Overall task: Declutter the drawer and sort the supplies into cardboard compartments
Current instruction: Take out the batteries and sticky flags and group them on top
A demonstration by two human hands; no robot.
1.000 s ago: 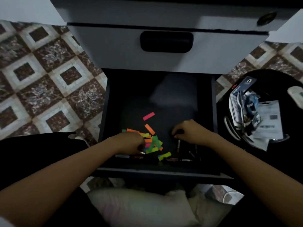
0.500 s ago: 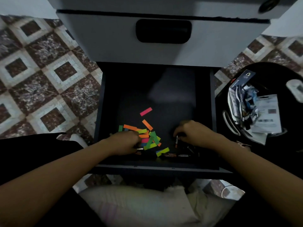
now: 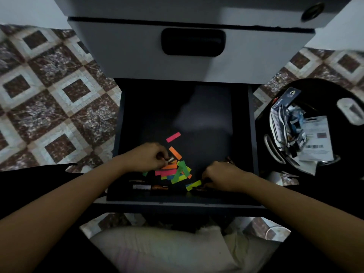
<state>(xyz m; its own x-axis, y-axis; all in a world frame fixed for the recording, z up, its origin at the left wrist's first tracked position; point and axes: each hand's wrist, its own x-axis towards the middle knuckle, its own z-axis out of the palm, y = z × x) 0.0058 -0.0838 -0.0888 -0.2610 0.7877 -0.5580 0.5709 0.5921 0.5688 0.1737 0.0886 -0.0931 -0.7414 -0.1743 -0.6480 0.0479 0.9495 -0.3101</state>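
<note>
Right hand point(image 3: 222, 176) is nearest, at the front-right corner of the drawer point(image 3: 118, 134), over dark items I cannot resolve against the black drawer floor.

Risk 1: poor light, dark on dark. Small pieces in that corner could be missed or pushed against the drawer's front wall.

Risk 2: two cylinders point(image 3: 149, 187), probably batteries, lie along the drawer's front wall, left of centre. They are round, so a nudge from either wrist would likely roll them.

Risk 3: coloured paper strips point(image 3: 177, 171) are heaped at the drawer's front centre, light and overlapping. A hand dragged across could scatter them or sweep a few up with other supplies, mixing the sorts.

Risk 4: no cardboard compartments are in view. Anything lifted leaves the drawer with no visible target, and a loose pinch might drop it on the way.

Hand state:
- **Right:** fingers curled, knuckles up. Cannot tell whether they hold anything.
- **Left hand point(image 3: 145, 157):** further into the drawer, left of centre. Fingers are curled, with thumb and fingertips pinching a small pale cylinder point(image 3: 171, 159) at the edge of the heap.

An orange strip point(image 3: 175, 152) lies just beyond the heap, and a pink strip point(image 3: 173, 137) lies apart, nearer the drawer's middle. A black tray point(image 3: 331, 89) of packets sits just right of the drawer.
</note>
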